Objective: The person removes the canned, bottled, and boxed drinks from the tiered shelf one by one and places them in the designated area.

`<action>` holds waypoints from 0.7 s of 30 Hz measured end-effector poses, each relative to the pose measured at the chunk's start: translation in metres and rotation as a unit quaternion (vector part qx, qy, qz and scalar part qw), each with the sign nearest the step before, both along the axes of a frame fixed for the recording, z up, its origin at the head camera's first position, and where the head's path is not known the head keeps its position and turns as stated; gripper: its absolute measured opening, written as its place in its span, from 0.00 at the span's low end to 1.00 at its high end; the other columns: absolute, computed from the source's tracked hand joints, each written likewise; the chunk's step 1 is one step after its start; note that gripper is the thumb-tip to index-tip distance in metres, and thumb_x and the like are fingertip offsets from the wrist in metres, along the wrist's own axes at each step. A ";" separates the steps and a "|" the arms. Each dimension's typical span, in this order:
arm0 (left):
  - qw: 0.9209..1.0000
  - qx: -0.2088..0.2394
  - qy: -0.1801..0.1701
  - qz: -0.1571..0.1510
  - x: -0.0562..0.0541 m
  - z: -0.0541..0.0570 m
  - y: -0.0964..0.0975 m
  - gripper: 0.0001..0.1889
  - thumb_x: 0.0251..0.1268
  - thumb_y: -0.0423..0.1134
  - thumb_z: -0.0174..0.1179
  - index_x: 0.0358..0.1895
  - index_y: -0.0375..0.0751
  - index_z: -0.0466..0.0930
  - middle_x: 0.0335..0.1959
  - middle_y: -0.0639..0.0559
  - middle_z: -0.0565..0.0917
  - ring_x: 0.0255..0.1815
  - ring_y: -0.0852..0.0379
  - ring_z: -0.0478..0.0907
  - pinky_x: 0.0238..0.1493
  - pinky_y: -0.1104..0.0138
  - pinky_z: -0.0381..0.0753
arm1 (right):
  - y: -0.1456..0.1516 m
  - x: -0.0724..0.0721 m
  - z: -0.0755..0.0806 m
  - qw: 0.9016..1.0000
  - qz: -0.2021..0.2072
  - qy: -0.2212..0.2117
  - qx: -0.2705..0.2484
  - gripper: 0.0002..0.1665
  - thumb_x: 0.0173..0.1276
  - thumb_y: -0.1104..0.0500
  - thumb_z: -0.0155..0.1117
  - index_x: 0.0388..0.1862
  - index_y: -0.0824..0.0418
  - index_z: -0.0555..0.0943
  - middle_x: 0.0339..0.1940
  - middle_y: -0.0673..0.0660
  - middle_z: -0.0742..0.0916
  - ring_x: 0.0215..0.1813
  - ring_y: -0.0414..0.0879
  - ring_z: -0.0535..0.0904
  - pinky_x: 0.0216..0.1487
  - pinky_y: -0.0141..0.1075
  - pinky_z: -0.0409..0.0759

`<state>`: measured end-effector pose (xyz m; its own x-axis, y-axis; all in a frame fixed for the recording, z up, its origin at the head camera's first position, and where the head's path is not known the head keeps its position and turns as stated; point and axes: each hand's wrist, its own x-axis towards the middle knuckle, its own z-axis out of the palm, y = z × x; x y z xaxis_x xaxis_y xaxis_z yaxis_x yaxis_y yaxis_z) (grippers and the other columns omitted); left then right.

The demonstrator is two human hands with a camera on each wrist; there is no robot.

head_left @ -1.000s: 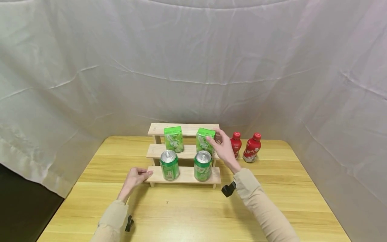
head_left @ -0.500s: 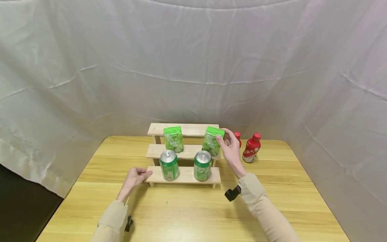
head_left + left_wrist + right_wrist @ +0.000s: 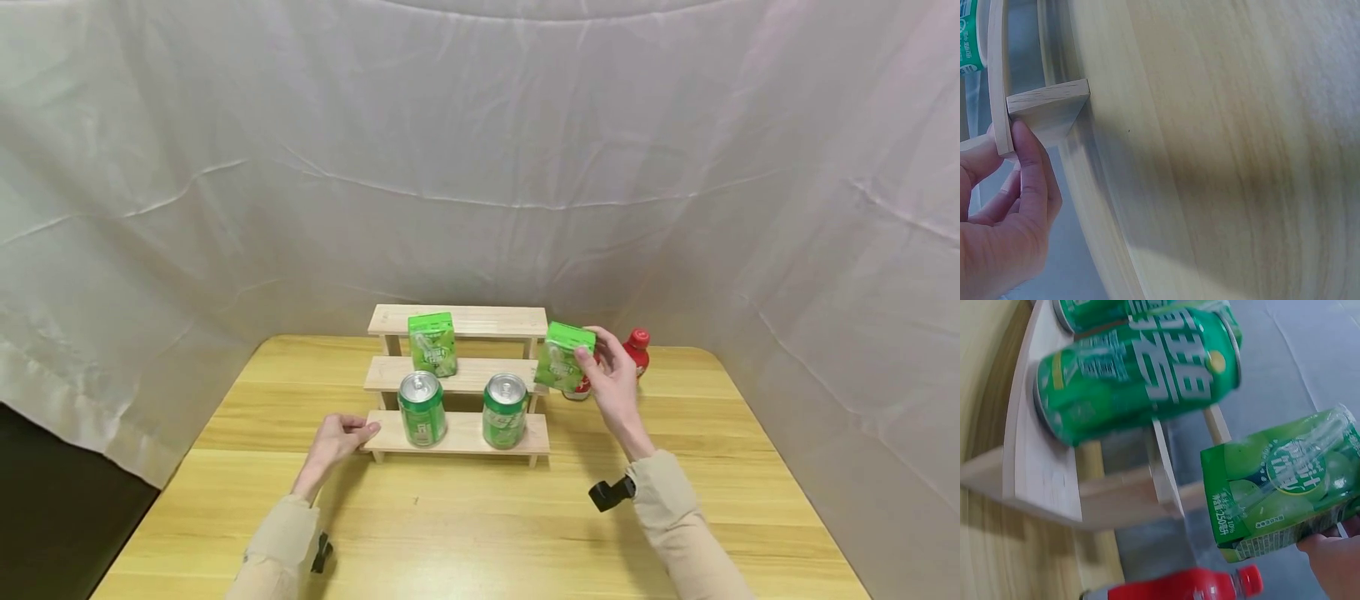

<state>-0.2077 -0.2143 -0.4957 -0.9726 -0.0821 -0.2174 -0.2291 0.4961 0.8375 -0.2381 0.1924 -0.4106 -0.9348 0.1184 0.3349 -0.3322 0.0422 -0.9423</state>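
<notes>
Holding green carton (image 3: 561,358) between thumb (image 3: 587,359) and curled fingers (image 3: 606,340), right hand (image 3: 615,382); pinching bottom wooden shelf (image 3: 462,432), left hand (image 3: 334,440)

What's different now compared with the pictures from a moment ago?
The right hand has carried the green juice box it was already holding off the middle shelf, rightward past the end of the wooden rack. The left hand still grips the lowest shelf; the other juice box and both cans stayed put.
</notes>
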 end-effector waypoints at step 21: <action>1.000 0.006 0.003 0.006 -0.001 -0.002 0.001 0.22 0.69 0.40 0.64 0.52 0.19 0.79 0.37 0.36 0.87 0.34 0.56 0.81 0.39 0.66 0.83 | 0.092 0.013 -0.048 0.998 -0.039 -0.044 0.011 0.26 0.77 0.62 0.57 0.67 0.76 0.67 0.50 0.36 0.81 0.52 0.26 0.78 0.54 0.15 0.76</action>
